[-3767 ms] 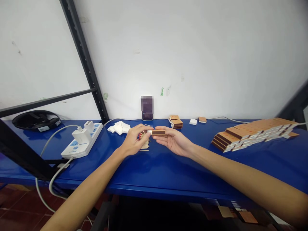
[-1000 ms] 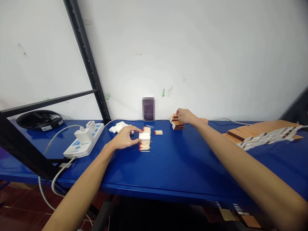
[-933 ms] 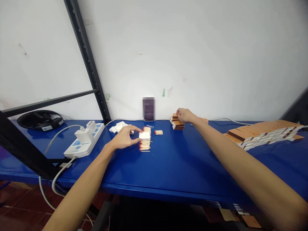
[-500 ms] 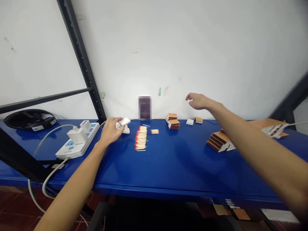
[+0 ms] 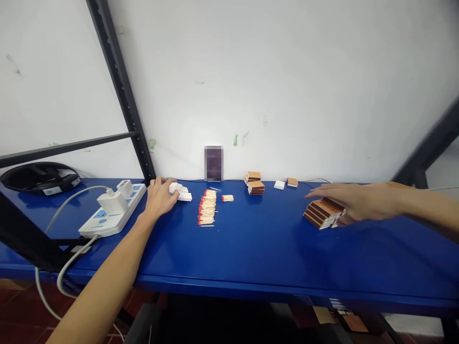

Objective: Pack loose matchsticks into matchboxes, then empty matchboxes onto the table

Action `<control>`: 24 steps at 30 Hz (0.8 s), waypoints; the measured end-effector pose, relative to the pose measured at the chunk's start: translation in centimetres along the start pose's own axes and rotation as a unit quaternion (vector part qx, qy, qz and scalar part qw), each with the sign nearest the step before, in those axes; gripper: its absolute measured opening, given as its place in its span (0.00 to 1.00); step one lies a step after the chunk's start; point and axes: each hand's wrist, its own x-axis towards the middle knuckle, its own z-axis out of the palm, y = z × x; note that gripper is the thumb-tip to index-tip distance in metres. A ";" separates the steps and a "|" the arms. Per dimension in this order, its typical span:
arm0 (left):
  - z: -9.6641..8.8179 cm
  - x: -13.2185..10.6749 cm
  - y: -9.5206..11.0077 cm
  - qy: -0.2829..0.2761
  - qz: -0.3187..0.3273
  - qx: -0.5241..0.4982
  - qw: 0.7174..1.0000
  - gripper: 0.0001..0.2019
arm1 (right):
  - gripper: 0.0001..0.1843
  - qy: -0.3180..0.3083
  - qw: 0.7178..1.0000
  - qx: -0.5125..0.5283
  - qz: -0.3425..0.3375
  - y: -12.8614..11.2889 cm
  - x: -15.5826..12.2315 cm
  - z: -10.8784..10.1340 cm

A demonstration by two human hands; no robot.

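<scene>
On the left, my left hand has its fingers curled round a white matchbox tray, down at a small group of white trays. Just right of it lies a long row of red-tipped matches, with a smaller bunch of matches beside the row. My right hand is over the right end of a stack of brown matchbox sleeves. Its fingers stretch out along the far side and its thumb is on the near side, apart from the fingers. Whether it presses on the stack I cannot tell.
Small stacked matchboxes stand near the wall, with a white tray and a single matchbox to their right. A power strip with plugs and a black headset lie left, by a dark metal post.
My right hand has come down from the air by the wall to the matchbox stack on the right. My left hand has lowered the white tray to the other white trays.
</scene>
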 end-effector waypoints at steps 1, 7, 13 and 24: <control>-0.1 -0.1 0.1 0.000 0.006 -0.005 1.000 0.20 | 0.37 -0.009 1.000 0.000 -0.008 0.2 0.2 0.5; 0.2 -0.1 0.0 0.004 0.049 -0.040 0.998 0.18 | 0.26 -0.029 1.000 -0.003 -0.012 0.3 1.4 1.0; -0.3 -0.6 1.8 -0.004 0.173 -0.131 0.976 0.14 | 0.25 0.075 0.990 0.098 -0.072 -3.6 1.8 -0.2; -3.2 -4.7 12.0 0.040 0.423 -0.271 0.863 0.27 | 0.26 0.048 0.715 0.694 -0.072 -16.7 6.7 7.8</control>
